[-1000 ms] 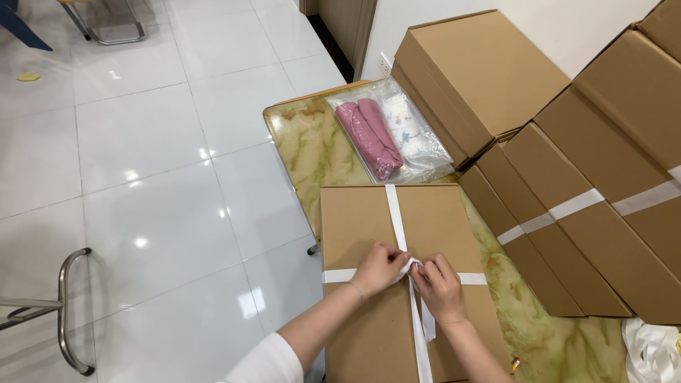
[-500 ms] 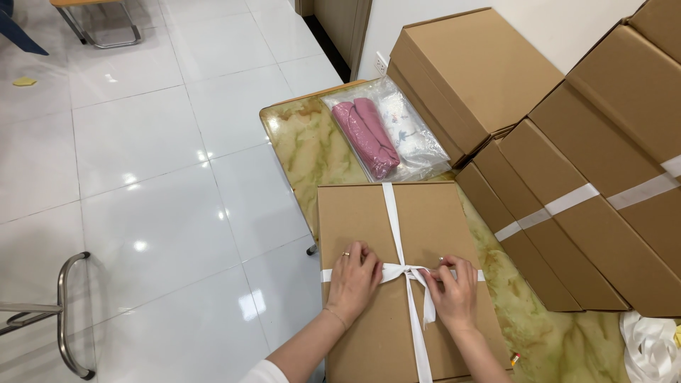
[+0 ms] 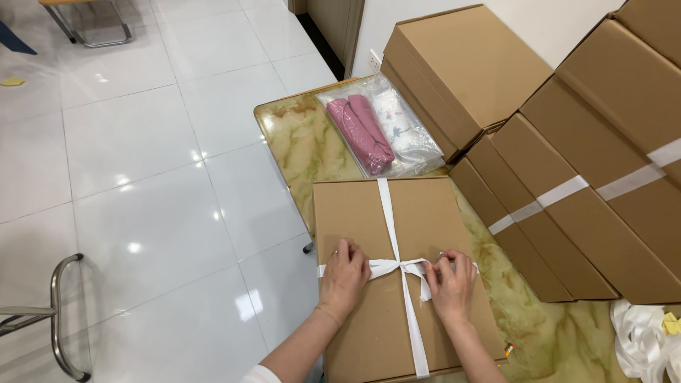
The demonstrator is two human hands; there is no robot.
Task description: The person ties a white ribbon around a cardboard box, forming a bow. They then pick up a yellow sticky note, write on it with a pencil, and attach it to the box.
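Two hands rest on a flat cardboard box (image 3: 397,269) lying on the green marbled bench (image 3: 305,142). White ribbon (image 3: 386,213) crosses the lid lengthwise and crosswise, knotted near the centre. Left hand (image 3: 344,278) lies palm down, fingers pressing the ribbon left of the knot. Right hand (image 3: 450,284) has fingers curled, pinched on the ribbon's tail end. Clear bag of pink and white cloth (image 3: 383,128) beyond the box; stacked cartons (image 3: 582,156) to the right.
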